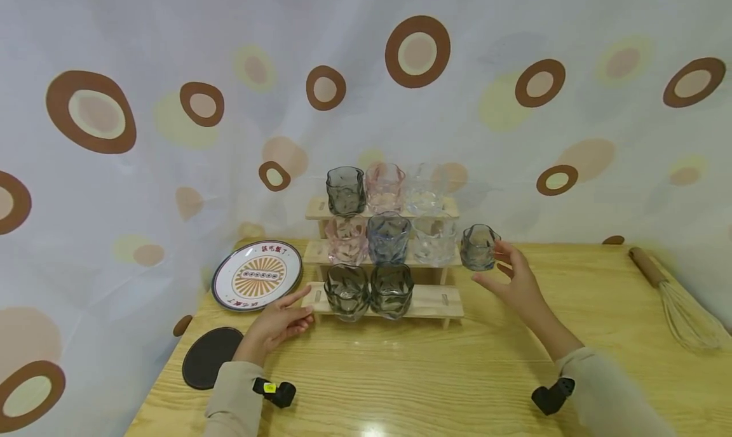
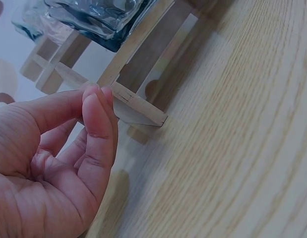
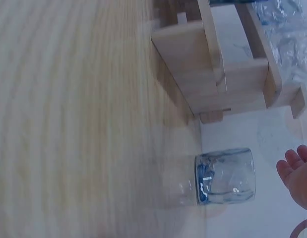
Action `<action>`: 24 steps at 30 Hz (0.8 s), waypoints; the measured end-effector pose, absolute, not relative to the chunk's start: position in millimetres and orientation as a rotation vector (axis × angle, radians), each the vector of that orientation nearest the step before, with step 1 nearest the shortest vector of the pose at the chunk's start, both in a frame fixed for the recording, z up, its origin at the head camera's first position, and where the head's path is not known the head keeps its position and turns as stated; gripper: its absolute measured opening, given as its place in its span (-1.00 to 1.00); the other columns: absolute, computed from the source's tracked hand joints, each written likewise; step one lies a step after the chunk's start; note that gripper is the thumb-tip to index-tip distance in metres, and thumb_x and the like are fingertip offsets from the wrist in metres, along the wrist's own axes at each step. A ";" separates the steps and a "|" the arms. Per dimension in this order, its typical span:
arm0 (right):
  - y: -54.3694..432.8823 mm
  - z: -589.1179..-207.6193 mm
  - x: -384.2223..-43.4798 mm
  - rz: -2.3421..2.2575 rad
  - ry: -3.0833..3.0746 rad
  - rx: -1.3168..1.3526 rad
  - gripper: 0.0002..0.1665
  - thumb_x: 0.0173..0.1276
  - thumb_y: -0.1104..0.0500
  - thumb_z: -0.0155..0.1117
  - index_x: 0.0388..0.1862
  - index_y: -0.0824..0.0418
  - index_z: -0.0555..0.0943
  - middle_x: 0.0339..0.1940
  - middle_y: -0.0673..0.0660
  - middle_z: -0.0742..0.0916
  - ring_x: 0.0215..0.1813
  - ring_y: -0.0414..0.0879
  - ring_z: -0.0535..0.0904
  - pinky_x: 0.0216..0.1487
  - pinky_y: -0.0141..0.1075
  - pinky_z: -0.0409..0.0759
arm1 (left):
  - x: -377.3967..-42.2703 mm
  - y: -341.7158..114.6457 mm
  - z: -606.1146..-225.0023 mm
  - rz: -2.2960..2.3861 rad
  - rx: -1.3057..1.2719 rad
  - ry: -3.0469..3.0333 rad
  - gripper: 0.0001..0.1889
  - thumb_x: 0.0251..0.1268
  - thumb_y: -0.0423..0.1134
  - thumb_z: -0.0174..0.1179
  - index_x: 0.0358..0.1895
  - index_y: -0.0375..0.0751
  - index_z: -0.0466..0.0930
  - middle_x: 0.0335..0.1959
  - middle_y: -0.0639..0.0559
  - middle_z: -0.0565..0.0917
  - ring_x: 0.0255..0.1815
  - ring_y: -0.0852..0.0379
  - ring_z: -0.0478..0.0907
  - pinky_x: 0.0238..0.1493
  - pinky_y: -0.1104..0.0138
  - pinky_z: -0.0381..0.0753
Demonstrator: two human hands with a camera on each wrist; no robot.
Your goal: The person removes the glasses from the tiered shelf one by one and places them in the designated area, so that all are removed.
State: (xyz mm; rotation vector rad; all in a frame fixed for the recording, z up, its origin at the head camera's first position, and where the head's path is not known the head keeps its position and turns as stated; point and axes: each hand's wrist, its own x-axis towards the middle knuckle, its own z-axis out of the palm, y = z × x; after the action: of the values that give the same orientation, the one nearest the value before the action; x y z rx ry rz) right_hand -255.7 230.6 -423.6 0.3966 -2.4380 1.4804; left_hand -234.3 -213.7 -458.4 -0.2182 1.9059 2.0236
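A three-tier wooden rack point(image 1: 431, 300) bears several wavy glasses. At the left end of its lowest tier, my left hand point(image 1: 280, 321) pinches the board between thumb and fingers; the left wrist view has those fingertips point(image 2: 96, 96) at the board's corner. A blue-grey glass point(image 1: 479, 249) is to the right of the rack, and the right wrist view finds that glass point(image 3: 225, 176) upright on the table. Beside it is my right hand point(image 1: 515, 281), thumb and fingers spread. Those fingers point(image 3: 296, 163) are apart from the glass in the right wrist view.
Two dark glasses point(image 1: 391, 291) occupy the lowest tier; pink, blue, clear and grey ones fill the tiers above. Left of the rack are a patterned plate point(image 1: 237, 292) and a black round mat point(image 1: 211, 359). A whisk point(image 1: 680, 303) lies far right. A patterned curtain point(image 1: 366, 119) hangs behind.
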 end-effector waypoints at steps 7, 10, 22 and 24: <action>211.5 -427.3 -235.3 1.558 -2.409 0.496 -0.12 0.21 0.32 0.36 0.42 0.37 0.11 0.28 0.28 0.35 0.21 -0.10 0.31 0.23 -0.41 0.35 | -233.0 -214.2 -456.9 2.028 -0.202 1.895 -0.37 0.32 -0.38 0.15 0.44 -0.03 0.21 -0.50 0.02 0.66 -0.58 0.27 0.52 -0.50 0.50 0.56; 203.4 -428.5 -230.3 1.607 -2.378 0.569 -0.14 0.19 0.37 0.35 0.40 0.37 0.14 0.28 0.30 0.35 0.24 0.00 0.32 0.18 -0.57 0.32 | -233.2 -213.3 -457.4 2.031 -0.212 1.897 -0.37 0.31 -0.39 0.15 0.43 -0.03 0.22 -0.51 0.01 0.65 -0.59 0.27 0.52 -0.50 0.49 0.56; 173.7 -433.5 -222.6 1.741 -2.306 0.809 -0.16 0.16 0.44 0.34 0.36 0.42 0.16 0.25 0.35 0.34 0.20 -0.20 0.35 0.20 -0.56 0.32 | -233.9 -213.0 -459.0 2.022 -0.225 1.904 -0.38 0.32 -0.40 0.13 0.43 0.01 0.24 -0.50 0.02 0.66 -0.59 0.26 0.52 -0.50 0.48 0.56; 169.1 -435.0 -222.8 1.750 -2.302 0.811 -0.15 0.14 0.43 0.36 0.36 0.42 0.17 0.23 0.32 0.37 0.20 -0.20 0.36 0.21 -0.52 0.35 | -234.4 -213.1 -459.2 2.025 -0.230 1.901 -0.38 0.32 -0.40 0.13 0.43 0.01 0.24 -0.50 0.01 0.66 -0.59 0.26 0.52 -0.50 0.48 0.56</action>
State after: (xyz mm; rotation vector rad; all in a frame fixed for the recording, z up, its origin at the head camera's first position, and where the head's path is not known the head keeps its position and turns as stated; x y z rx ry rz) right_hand -222.8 169.1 -435.0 0.8110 -2.3016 1.7495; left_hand -234.4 -213.1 -459.2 -0.2295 1.9012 2.0252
